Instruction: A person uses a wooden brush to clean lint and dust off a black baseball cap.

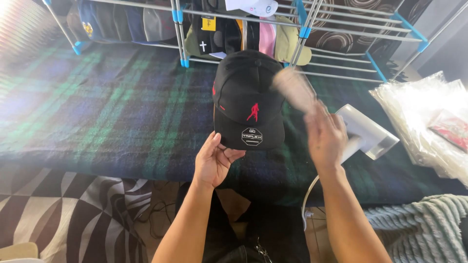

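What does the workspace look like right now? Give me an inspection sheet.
Surface: plaid blanket, blue and green.
Job's things: black cap, red emblem, sticker on brim.
Clutter: clear bags at right; white steamer beside right hand.
Hands: left hand holds cap's brim; right hand holds a blurred pale thing by the cap.
Cables: white cord hangs off the edge.
Surroundings: rack with caps behind; patterned rug.

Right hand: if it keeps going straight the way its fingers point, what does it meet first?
Probably the black cap. The right hand points up and left, with a blurred pale item at its fingertips already overlapping the cap's crown. Depth is unclear from this single view.
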